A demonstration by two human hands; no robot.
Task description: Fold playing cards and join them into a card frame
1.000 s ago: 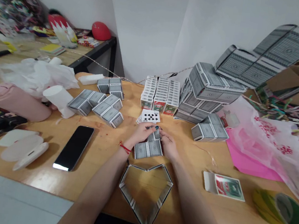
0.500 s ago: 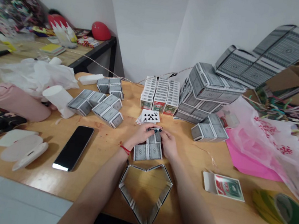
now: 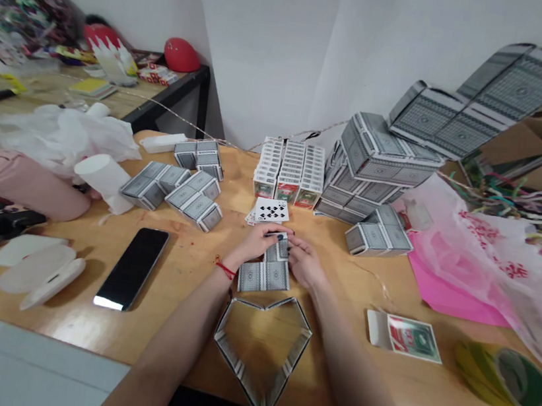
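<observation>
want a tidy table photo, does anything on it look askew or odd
The tall card structure at the right: its upper part slants rightward, perhaps by design or lens stretch. Nearer, a card box lies with its flap open. The card piece at the left hand and right hand shows no plain damage.

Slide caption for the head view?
Left hand and right hand at a patterned card piece, beyond a heart-shaped frame.

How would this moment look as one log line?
left hand: holding folded-card piece | right hand: at its far end | near: heart-shaped card frame | beyond: face-up spade card
</observation>
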